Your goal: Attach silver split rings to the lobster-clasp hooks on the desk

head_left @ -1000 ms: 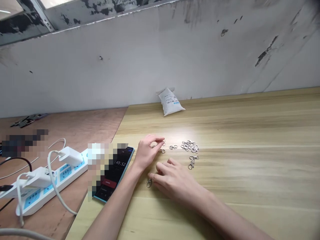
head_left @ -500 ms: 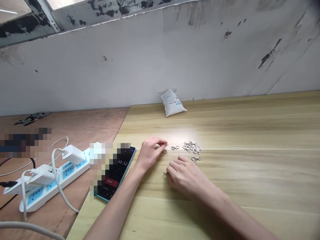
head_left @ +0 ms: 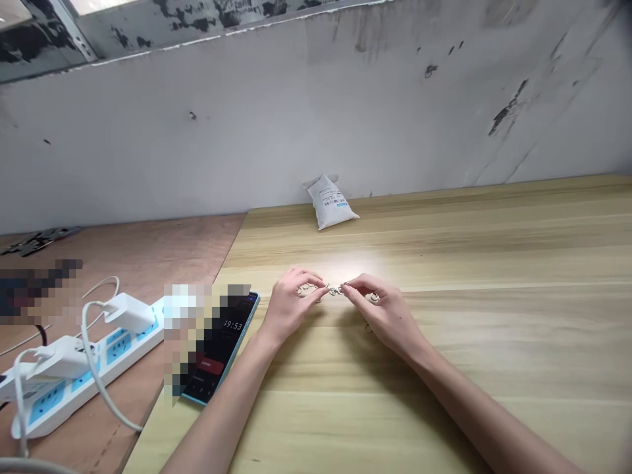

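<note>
My left hand [head_left: 290, 303] and my right hand [head_left: 388, 315] face each other just above the table. Between their fingertips is a small silvery swivel clasp [head_left: 334, 290]. My left thumb and forefinger close at its left end, and my right thumb and forefinger pinch its right end. Whether a split ring is also in the pinch is too small to tell. Several metal rings [head_left: 306, 288] show behind the fingers of my left hand. More metal pieces [head_left: 374, 297] are partly seen beside and below my right hand, which hides most of them.
A phone [head_left: 222, 352] with a lit timer lies left of my left forearm. Farther left, a white power strip [head_left: 93, 375] carries plugged-in chargers and cables. A white labelled packet [head_left: 330, 203] rests at the back of the wooden table [head_left: 494, 263], near the wall.
My right hand has moved forward from nearer the table front to meet my left fingertips at the clasp, now covering most of the metal pieces. The whole view has shifted slightly.
</note>
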The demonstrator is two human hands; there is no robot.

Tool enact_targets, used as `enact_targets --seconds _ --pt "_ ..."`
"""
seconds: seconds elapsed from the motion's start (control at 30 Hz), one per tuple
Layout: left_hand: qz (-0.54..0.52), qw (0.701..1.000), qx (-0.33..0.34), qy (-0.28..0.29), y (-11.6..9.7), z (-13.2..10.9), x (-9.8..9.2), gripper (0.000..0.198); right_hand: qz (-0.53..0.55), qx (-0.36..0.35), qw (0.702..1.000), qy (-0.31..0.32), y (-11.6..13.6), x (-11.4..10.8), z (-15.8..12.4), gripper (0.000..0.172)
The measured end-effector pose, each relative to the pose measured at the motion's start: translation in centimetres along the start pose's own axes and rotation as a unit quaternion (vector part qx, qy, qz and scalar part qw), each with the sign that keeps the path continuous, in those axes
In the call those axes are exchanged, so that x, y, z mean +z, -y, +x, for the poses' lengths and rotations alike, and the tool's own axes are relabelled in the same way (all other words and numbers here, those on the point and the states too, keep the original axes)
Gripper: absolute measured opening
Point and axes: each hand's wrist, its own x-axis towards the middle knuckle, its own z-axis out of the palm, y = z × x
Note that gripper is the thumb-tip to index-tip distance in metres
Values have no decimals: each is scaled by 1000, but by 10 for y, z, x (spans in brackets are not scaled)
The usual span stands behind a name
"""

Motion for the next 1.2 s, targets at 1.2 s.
enact_targets --seconds 1.2 --pt "-9 999 13 36 -12 -5 6 9 -222 -159 962 -6 -16 14 -1 17"
